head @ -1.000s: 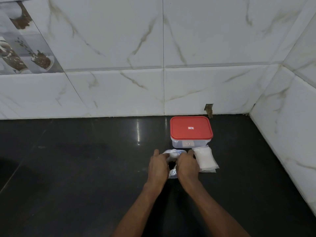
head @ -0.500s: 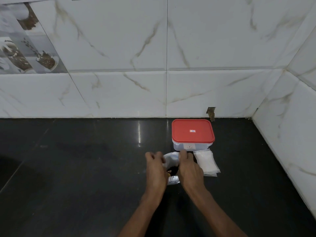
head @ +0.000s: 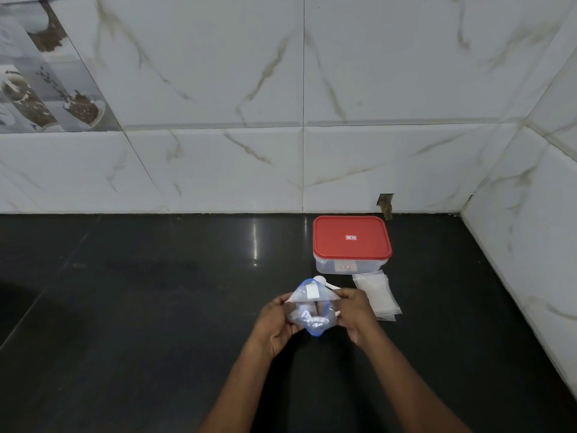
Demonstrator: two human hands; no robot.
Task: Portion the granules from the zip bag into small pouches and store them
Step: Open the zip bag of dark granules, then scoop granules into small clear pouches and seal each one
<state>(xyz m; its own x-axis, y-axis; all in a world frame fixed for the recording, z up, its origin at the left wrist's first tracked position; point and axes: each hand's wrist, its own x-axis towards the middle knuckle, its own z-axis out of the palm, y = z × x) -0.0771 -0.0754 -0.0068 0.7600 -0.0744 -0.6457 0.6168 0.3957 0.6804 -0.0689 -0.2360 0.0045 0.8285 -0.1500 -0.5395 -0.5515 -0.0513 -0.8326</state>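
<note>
White veined wall tiles [head: 218, 73] are seen behind and to the right of a black glossy tabletop [head: 140, 307]. At the upper left a picture tile [head: 40, 73] is cut off by the frame edge, and its subject cannot be made out. A chipped gap [head: 386, 205] is noted at the foot of the wall.

The zip bag [head: 307, 303] is held near the middle of the tabletop, between both hands. Whether it rests on the surface cannot be told. Its left edge is pinched by the left hand [head: 276, 323] and its right edge by the right hand [head: 356, 314], the fingers of both curled onto the plastic. The blue zip strip is drawn into a loop and the mouth is spread apart. Whitish contents are seen low in the bag, but granules cannot be distinguished through the creased film.

A white scoop [head: 321, 280] is partly hidden behind the bag. A clear box [head: 349, 267] with a red lid [head: 352, 242] stands beyond, and its contents cannot be told. Pouches [head: 376, 296] are stacked flat just in front of the box, beside the right hand. Their number cannot be counted. Both forearms are cut off at the bottom edge.
</note>
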